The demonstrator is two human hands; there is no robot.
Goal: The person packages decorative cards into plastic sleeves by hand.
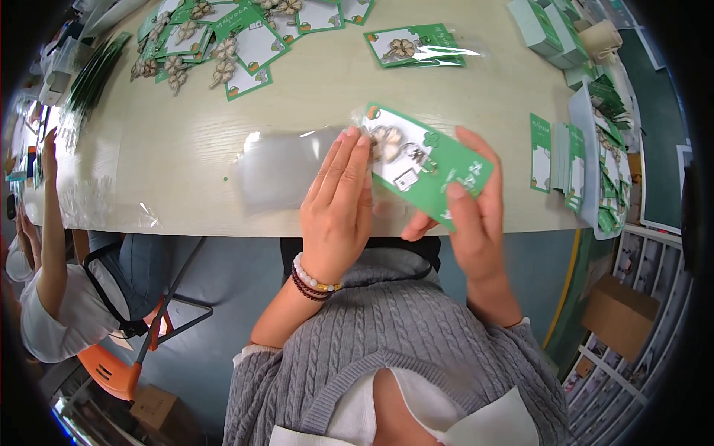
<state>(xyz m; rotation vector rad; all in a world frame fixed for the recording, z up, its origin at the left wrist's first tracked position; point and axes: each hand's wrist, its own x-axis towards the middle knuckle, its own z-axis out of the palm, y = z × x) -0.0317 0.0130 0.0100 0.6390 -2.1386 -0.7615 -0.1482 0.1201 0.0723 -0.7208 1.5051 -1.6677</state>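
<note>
Where one card (430, 166) slants, two hands (332, 201) (478, 227) flank it.

Held card (448, 165) is rocking green and white, its flower charm (387, 143) is looking beige, tabletop (178, 167) is going pale cream, sweater (394, 320) is sporting grey cable-knit, chair (106, 370) is blazing orange.

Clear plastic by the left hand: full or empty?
Visible part looks empty: the clear plastic lies flat, nothing showing inside; the left hand hides some.
</note>
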